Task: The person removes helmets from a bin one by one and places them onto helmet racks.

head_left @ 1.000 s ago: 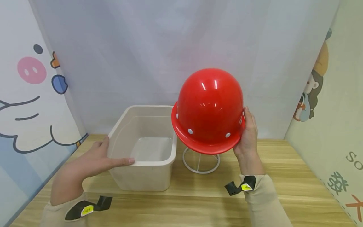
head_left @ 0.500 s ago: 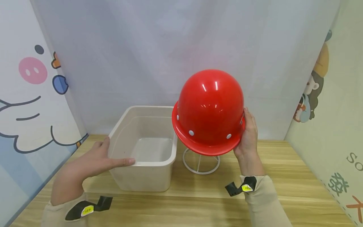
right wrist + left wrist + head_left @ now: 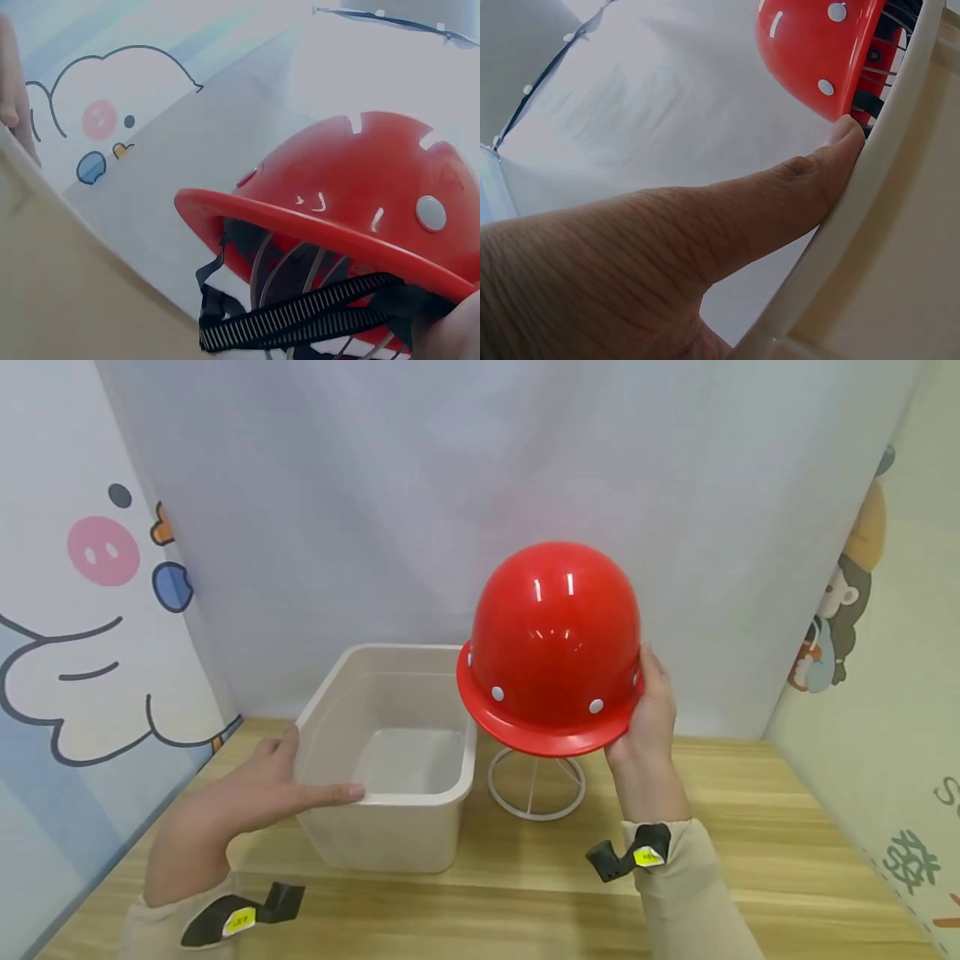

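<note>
A red hard hat (image 3: 557,643) is raised slightly over a white wire stand (image 3: 536,817), whose ribs (image 3: 311,270) show inside the shell in the right wrist view. My right hand (image 3: 651,727) holds it by its right side; part of that hand is out of sight behind the brim. A black chin strap (image 3: 300,311) hangs under the brim. My left hand (image 3: 258,789) rests on the near left corner of a beige plastic bin (image 3: 386,835), thumb (image 3: 780,191) stretched along the rim and the other fingers straight along its left side, their tips partly hidden.
The wooden table (image 3: 525,910) carries the bin and, to its right, the stand. Behind hangs a pale curtain (image 3: 337,527). Printed cartoon panels (image 3: 105,677) close off both sides. Black wrist mounts (image 3: 633,854) sit on the sleeves.
The hard hat has risen a little relative to the stand in my right hand and tips slightly. My left hand keeps its place on the bin. The head view has shifted slightly.
</note>
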`<state>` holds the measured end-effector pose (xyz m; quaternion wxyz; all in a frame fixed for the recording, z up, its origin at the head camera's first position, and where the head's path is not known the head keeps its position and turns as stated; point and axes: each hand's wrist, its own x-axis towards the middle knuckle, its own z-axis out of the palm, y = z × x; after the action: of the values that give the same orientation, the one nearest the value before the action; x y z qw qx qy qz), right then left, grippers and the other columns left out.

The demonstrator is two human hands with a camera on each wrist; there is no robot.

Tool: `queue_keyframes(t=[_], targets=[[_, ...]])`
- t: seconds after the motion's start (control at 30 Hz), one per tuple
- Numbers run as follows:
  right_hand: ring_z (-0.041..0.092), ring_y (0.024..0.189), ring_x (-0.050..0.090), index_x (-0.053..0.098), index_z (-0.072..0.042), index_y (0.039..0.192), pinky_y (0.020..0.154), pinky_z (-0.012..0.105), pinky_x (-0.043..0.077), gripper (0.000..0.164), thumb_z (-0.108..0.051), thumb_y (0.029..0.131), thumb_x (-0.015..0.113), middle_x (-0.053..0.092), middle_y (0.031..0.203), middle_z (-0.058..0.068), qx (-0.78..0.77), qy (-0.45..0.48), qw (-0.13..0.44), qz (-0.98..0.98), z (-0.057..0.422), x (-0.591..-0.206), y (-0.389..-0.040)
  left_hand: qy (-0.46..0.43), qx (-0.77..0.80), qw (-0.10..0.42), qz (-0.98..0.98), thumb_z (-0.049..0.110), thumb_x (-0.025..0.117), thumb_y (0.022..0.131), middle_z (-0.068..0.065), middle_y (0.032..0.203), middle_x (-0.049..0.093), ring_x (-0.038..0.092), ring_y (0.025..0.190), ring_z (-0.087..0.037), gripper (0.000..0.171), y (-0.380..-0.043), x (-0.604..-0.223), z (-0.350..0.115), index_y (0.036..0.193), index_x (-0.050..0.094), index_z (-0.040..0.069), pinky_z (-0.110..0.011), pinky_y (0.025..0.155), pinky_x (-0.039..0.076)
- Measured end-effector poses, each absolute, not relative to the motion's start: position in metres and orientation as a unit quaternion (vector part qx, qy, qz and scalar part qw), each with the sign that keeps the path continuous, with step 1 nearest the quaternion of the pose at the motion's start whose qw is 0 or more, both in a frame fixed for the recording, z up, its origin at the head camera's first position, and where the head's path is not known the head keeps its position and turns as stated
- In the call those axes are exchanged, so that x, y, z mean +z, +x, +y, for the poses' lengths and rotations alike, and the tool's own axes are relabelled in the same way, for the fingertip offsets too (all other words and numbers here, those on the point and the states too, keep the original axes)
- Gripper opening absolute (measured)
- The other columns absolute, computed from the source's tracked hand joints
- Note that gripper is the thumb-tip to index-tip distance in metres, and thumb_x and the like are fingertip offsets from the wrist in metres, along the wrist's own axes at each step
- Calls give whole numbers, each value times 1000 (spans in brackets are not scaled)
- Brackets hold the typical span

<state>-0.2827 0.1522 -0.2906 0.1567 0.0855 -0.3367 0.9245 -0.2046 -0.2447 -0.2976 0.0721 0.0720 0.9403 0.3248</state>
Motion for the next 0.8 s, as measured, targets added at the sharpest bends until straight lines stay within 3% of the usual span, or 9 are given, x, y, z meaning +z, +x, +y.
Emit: queue_keyframes(t=[0.13,0.4,0.63,0.8], targets=[[20,111,55,60,-10,113,91,34,53,19,-25,106,50,61,118,2,926,147,136,-319,155,-295,-281,65,313,76,944,62,76,80,-36,139,32,45,120,-46,124,-204,-298,-244,158,2,0,-59,88,49],[20,114,54,58,-15,114,91,36,53,14,-25,105,53,60,120,1,929,132,147,-314,155,-297,-278,67,320,71,942,61,77,79,-33,136,37,48,117,-43,120,-204,-299,-244,157,8,0,-55,85,51],[20,118,52,44,-18,130,92,34,53,31,-26,103,57,57,125,0,930,106,156,-314,154,-297,-273,82,341,66,934,56,79,80,-28,133,46,56,112,-36,114,-204,-299,-243,156,13,2,-50,83,54],[20,122,50,40,-21,131,95,34,52,34,-26,103,57,55,128,1,930,93,163,-315,154,-298,-270,75,327,74,939,58,78,80,-33,137,36,46,118,-44,120,-204,-298,-242,157,6,1,-57,85,51]])
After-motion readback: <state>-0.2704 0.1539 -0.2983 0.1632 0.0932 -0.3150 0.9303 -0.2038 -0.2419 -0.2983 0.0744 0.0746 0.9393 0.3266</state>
